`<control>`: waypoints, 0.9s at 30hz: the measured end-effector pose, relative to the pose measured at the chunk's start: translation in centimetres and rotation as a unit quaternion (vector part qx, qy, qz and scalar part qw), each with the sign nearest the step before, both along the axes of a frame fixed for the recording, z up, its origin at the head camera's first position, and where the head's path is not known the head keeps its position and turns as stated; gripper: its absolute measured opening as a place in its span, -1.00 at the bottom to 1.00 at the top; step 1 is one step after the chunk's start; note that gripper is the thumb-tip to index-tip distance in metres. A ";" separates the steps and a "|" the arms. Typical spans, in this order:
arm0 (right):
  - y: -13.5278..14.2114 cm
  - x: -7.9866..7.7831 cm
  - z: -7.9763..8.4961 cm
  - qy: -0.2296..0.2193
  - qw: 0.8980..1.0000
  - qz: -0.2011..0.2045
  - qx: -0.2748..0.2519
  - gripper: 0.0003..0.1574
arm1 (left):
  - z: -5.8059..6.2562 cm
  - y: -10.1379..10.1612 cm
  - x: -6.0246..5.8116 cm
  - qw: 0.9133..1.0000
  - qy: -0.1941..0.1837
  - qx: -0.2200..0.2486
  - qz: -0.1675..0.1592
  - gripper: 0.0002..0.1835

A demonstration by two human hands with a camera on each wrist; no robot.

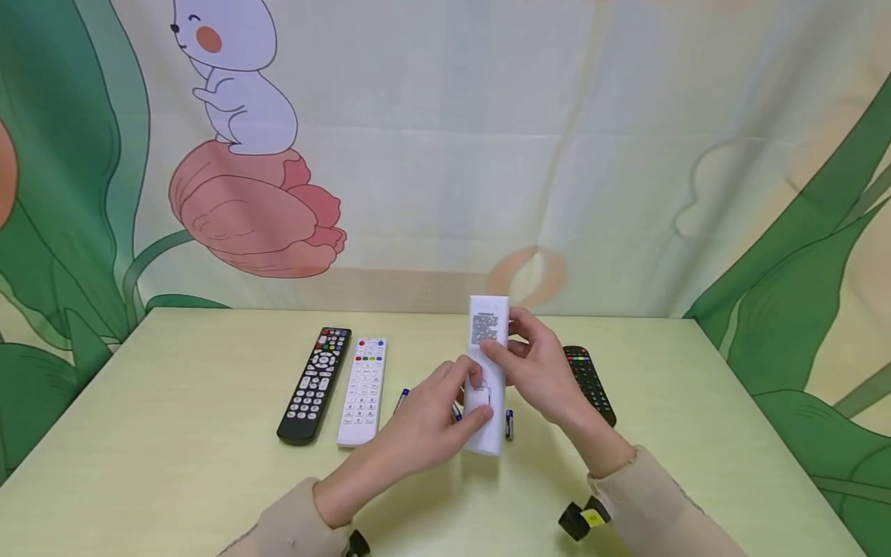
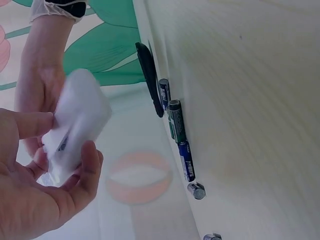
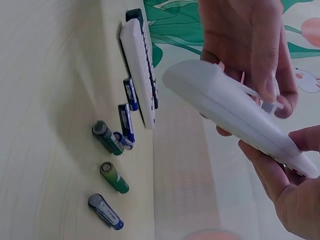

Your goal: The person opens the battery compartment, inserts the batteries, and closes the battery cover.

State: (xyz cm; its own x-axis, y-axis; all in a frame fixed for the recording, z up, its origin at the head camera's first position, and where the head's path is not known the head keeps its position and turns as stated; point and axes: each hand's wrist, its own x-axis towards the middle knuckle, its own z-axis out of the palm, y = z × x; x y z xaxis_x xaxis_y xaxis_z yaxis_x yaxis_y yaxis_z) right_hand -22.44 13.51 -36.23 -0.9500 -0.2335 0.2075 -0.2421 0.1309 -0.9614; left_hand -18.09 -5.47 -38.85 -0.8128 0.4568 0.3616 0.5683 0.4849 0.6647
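Note:
A white remote control (image 1: 495,402) is held up over the table, its back with a printed label turned toward the head view. My right hand (image 1: 541,367) grips its upper part, thumb on the back and fingers behind the edge. At the lower part, my left hand (image 1: 433,414) pinches the small white battery cover (image 1: 478,398) between thumb and fingers. In the right wrist view the cover (image 3: 270,106) stands tilted up from the remote's back at one end. The inside of the battery compartment is hidden.
Several batteries (image 3: 114,177), blue and green, lie on the table behind and below the held remote. A black remote (image 1: 316,387) and another white remote (image 1: 362,393) lie to the left. A second black remote (image 1: 593,387) lies right, partly behind the right arm. A printed curtain (image 1: 445,170) hangs behind.

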 end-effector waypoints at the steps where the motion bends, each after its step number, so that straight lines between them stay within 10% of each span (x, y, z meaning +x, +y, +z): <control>1: 0.0 0.0 0.0 0.000 1.000 -0.003 0.000 -0.50 | 0.0 0.0 0.0 1.000 -0.005 0.005 -0.003 -0.70; 27: -0.1 -0.3 -0.3 -0.016 0.999 -0.030 0.004 -0.43 | 0.0 0.4 -0.1 0.999 -0.007 0.026 0.031 -0.64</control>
State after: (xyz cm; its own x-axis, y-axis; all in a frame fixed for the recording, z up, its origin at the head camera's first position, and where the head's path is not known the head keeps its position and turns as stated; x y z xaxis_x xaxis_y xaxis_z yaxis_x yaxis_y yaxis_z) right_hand -22.73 13.43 -36.51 -0.9683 -0.1779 0.1755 -0.2032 0.1520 -0.9673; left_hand -18.18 -5.03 -38.82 -0.8443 0.3859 0.3718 0.5283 0.4836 0.6978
